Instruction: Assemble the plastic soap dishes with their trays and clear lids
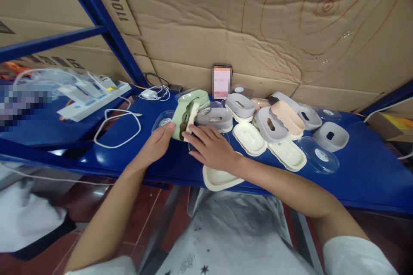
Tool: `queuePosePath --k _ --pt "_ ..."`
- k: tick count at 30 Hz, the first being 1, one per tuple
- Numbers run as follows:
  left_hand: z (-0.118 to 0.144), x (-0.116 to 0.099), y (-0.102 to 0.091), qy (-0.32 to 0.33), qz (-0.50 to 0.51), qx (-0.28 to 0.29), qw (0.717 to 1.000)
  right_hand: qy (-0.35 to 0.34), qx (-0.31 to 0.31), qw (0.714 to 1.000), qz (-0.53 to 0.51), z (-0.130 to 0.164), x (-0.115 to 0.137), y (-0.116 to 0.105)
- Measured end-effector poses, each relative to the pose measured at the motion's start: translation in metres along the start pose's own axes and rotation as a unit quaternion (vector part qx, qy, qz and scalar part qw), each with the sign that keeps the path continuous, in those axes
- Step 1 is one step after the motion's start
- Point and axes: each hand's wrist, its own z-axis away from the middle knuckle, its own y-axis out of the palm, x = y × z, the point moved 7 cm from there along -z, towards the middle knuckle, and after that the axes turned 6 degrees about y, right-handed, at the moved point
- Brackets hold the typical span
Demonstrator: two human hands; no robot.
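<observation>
Left hand (pixel 158 142) pinching the near edge of one green holder (pixel 180 114) – thumb on the edge, its other fingers mostly hidden. Right hand (pixel 213 146) has fingers fanned, tips at one cream piece (pixel 192 116) set against the green holder's open side; can't tell if it's pinched or just pressed. Both hands at the front left of the pile, green holder tilted, on or just above the blue table (pixel 364 167)

Counts, right of the hands:
- grey holders (pixel 271 124): 6 visible, slotted faces on most, nearest one just beside the cream piece
- peach holder (pixel 290 118): 1 clear, behind a grey one, plus a second peach bit mostly covered
- loose cream trays (pixel 250 138): 3 – two mid-pile, one at the front edge partly under the right forearm
- clear lids (pixel 319 154): at least 4, one of them left of the green holder; overlaps make the total unsure

Back and left: 1 phone (pixel 222 81) upright against the cardboard (pixel 180 47), 1 white power strip (pixel 93 102), 1 white charger (pixel 149 94) with coiled cord
</observation>
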Motion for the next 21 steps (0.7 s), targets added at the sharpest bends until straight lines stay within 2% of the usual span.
queuePosePath --k 2,9,11,17,19,21 --pt "0.000 0.002 -0.004 -0.009 0.009 -0.032 0.999 0.025 0.006 1.000 0.006 0.000 -0.003 0.000" --pt "0.008 0.016 -0.032 -0.025 -0.083 -0.184 0.979 0.082 0.044 0.996 0.015 0.000 -0.014 0.007" --pt "0.009 0.020 -0.037 -0.020 -0.095 -0.193 0.976 0.094 0.045 0.995 0.009 -0.001 -0.018 0.006" --pt "0.004 0.018 -0.040 0.016 -0.157 -0.152 0.976 0.144 0.036 0.989 0.007 -0.012 -0.035 -0.015" --pt "0.010 0.003 -0.040 0.020 -0.173 -0.162 0.971 0.168 0.028 0.985 0.008 -0.015 -0.044 -0.023" --pt "0.024 -0.025 -0.034 0.052 -0.206 -0.180 0.960 0.193 0.024 0.981 -0.003 -0.017 -0.053 -0.027"
